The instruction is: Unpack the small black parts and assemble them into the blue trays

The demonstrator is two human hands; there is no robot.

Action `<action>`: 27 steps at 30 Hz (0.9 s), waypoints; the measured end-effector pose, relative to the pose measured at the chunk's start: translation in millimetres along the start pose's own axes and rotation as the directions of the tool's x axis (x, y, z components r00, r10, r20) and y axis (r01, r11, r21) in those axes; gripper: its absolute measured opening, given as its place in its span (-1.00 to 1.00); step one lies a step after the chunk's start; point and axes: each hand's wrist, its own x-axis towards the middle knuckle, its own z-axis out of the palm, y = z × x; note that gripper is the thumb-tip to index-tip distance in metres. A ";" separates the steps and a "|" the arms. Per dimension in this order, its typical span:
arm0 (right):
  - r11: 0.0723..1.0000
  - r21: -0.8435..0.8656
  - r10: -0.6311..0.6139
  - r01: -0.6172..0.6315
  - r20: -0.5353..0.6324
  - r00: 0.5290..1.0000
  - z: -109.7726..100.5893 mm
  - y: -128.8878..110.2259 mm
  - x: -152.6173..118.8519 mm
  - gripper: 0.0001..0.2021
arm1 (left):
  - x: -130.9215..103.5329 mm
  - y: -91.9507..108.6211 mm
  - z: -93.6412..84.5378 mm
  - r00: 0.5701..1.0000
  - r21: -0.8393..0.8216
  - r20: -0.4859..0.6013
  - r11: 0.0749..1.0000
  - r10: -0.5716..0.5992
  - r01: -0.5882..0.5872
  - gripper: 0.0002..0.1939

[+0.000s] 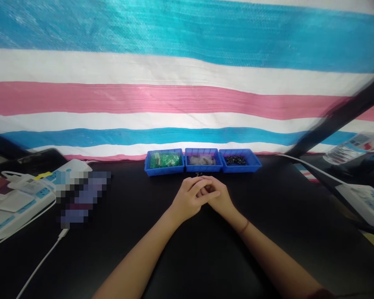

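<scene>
My left hand and my right hand are folded together over the black table, just in front of the blue bins. The left thumb stretches across the right hand, and the fingers of both hands are closed against one another. Nothing shows between them, though the palms are hidden. Right beyond the fingertips, a few small dark pieces lie near the middle bin. That bin contains small pieces in clear plastic. The left bin holds green, shiny packed pieces. Small black parts fill the right bin.
At the left are a blurred-out phone-like slab, a white cable and a white power strip with plugs. Another power strip and a clear plastic bottle are at the right. A striped tarpaulin hangs behind the table.
</scene>
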 end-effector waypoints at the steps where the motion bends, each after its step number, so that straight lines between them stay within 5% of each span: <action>1: 1.000 0.007 -0.001 0.001 0.007 1.000 -0.6 0.2 0.3 -0.77 | -0.2 0.1 0.0 1.000 -0.016 -0.009 1.000 0.003 -0.003 -0.57; 7: 0.999 -0.034 -0.041 0.042 0.032 0.999 -4.5 -0.7 1.7 -0.78 | -0.3 -3.2 -1.3 0.989 -0.054 -0.019 0.988 -0.145 0.143 -0.74; 14: 0.984 0.159 0.078 -0.080 0.022 0.997 -1.1 6.6 4.9 -0.81 | -4.1 -15.1 2.3 0.875 0.047 0.118 0.883 -0.469 0.467 -0.76; 17: 0.887 0.421 0.186 -0.190 0.050 0.981 -7.3 5.0 9.7 -0.90 | -5.3 -15.2 4.9 0.864 0.092 0.185 0.884 -0.467 0.458 -0.76; 20: 0.697 0.662 0.234 -0.274 0.152 0.960 -23.1 -2.1 14.6 -0.77 | -6.9 -13.9 7.2 0.878 0.125 0.233 0.909 -0.417 0.399 -0.74; 24: 0.553 0.799 0.202 -0.237 0.147 0.968 -44.7 -12.2 17.1 -0.65 | -8.6 -14.2 9.2 0.884 0.145 0.265 0.922 -0.385 0.358 -0.79; 27: 0.543 0.817 0.175 -0.195 0.117 0.978 -53.1 -17.2 16.5 -0.61 | -8.5 -15.4 9.5 0.885 0.130 0.270 0.925 -0.379 0.356 -0.83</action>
